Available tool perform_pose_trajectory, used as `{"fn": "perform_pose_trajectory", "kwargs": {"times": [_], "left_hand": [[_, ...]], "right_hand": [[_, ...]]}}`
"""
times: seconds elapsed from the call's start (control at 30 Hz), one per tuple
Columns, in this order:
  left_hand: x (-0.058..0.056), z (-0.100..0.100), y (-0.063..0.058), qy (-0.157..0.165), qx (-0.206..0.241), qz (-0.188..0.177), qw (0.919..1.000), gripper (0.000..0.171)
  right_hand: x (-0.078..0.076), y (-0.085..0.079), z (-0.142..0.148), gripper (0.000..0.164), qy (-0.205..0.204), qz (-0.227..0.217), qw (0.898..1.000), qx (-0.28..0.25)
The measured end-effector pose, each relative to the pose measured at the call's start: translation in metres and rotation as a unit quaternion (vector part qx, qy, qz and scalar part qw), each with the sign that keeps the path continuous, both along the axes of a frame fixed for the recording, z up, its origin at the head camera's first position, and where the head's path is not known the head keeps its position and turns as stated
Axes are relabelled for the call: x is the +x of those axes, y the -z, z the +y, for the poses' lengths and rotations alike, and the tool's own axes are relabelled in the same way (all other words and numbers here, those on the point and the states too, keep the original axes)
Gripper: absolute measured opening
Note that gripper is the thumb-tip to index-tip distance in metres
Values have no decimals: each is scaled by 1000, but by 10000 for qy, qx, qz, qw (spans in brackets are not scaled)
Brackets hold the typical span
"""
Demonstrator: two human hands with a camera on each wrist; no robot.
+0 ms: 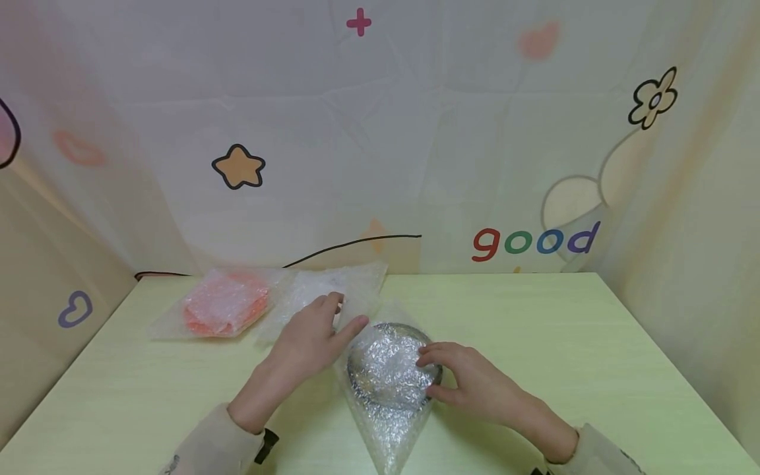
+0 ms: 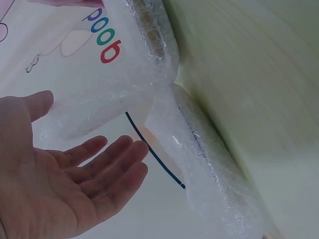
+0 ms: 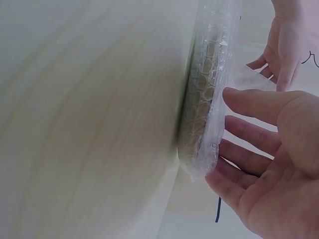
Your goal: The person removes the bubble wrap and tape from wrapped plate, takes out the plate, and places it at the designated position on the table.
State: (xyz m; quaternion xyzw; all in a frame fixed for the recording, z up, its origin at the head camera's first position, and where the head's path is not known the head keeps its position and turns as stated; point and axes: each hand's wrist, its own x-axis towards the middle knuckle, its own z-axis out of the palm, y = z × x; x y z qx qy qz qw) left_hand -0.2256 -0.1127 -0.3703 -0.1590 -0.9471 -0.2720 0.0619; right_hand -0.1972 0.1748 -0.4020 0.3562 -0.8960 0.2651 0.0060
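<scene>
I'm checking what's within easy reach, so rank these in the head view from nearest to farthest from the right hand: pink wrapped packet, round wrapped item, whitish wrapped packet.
1. Round wrapped item: right at the fingertips of the right hand, on its left.
2. Whitish wrapped packet: farther back and left.
3. Pink wrapped packet: farthest left.

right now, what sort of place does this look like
Probably a curtained-off tabletop workspace: a pale table backed by creased, printed fabric, with bubble-wrapped packages lying on it.
</scene>
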Motion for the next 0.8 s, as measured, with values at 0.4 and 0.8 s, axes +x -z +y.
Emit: {"fn": "perform_pose_trajectory", "kwargs": {"times": [0.4, 0.8], "left_hand": [[10, 5, -6, -62, -61, 570, 9983, 82], [24, 16, -16, 181, 97, 2010, 9794, 86]], "right_hand": [[0, 0, 0, 31, 12, 4, 10000, 26], [0, -1, -1, 32, 24, -29, 10000, 76]]}}
